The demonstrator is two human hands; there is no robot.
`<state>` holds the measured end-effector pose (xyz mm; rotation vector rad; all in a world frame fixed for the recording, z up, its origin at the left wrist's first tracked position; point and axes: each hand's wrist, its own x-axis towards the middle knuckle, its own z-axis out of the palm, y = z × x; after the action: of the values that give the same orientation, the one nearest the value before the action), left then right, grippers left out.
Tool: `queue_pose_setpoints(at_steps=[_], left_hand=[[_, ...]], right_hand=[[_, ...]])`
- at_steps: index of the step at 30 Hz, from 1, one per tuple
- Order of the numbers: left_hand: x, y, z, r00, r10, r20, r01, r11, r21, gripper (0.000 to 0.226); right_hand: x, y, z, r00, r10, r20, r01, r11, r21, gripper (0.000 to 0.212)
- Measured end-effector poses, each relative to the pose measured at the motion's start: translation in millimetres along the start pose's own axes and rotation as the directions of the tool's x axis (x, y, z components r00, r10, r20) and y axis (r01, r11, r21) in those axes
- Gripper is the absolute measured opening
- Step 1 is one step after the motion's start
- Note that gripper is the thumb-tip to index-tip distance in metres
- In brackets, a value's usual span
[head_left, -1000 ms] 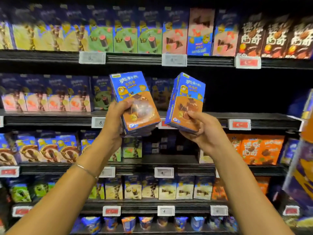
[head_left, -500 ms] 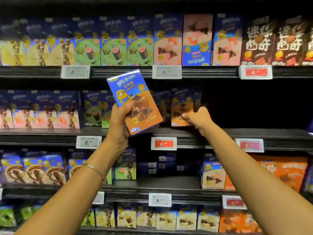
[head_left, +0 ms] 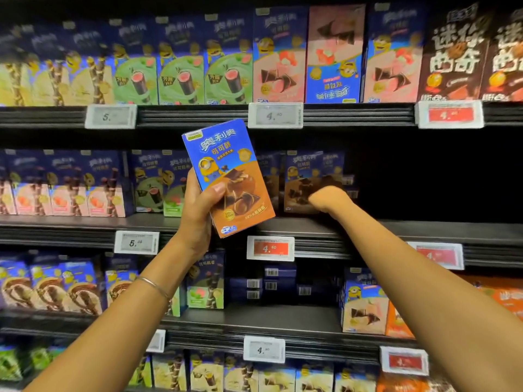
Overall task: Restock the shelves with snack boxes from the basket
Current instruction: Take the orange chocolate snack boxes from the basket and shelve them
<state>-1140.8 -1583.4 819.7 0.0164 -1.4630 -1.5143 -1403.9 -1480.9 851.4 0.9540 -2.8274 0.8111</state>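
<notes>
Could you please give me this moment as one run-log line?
left hand: holds blue-and-orange cardboard snack box | right hand: at matching shelved box, grip unclear

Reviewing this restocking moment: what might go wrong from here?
1. The shelved box that the right hand reaches has a dark gap to its right, so it may topple that way on release.
2. The left hand holds its tilted box by the lower half only; it might slip.

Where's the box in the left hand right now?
Head view, centre: the snack box is tilted in the left hand, in front of the second shelf, left of the right hand and just above the red price tag.
</notes>
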Motion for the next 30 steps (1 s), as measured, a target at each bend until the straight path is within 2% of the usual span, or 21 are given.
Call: queue_pose_setpoints(at_steps=[4, 10, 15, 21, 24, 28, 30], left_hand=[[3, -4, -2, 0.999, -0.009, 0.040, 0.011, 0.998, -0.057, 0.097], [4, -6, -6, 0.998, 0.001, 0.064, -0.001, 1.000, -0.011, 0.095], [3, -13, -9, 0.997, 0.017, 0.073, -0.020, 0.999, 0.036, 0.088], [2, -15, -8, 0.997, 0.028, 0.072, -0.032, 0.998, 0.058, 0.088], [4, -16, -8, 0.998, 0.031, 0.062, -0.035, 0.997, 0.062, 0.081], [6, -17, -6, 0.998, 0.037, 0.049, -0.039, 0.998, 0.042, 0.076], [5, -16, -4, 0.998, 0.042, 0.044, -0.043, 0.999, 0.031, 0.076]], right_hand=[[1, -8, -1, 1.000, 0.022, 0.018, -0.021, 0.998, -0.063, 0.046], [6, -13, 2, 0.999, 0.043, 0.003, -0.042, 0.996, -0.080, 0.053], [5, -16, 9, 0.997, 0.053, -0.059, -0.059, 0.993, -0.104, 0.047], [0, -20, 13, 0.999, 0.015, -0.050, -0.021, 0.993, -0.119, 0.042], [-4, -22, 13, 0.999, 0.007, -0.032, -0.010, 0.994, -0.107, 0.042], [-9, -20, 10, 0.997, 0.069, 0.018, -0.068, 0.997, -0.043, 0.046], [-12, -20, 9, 0.996, 0.091, -0.017, -0.091, 0.996, -0.003, 0.044]])
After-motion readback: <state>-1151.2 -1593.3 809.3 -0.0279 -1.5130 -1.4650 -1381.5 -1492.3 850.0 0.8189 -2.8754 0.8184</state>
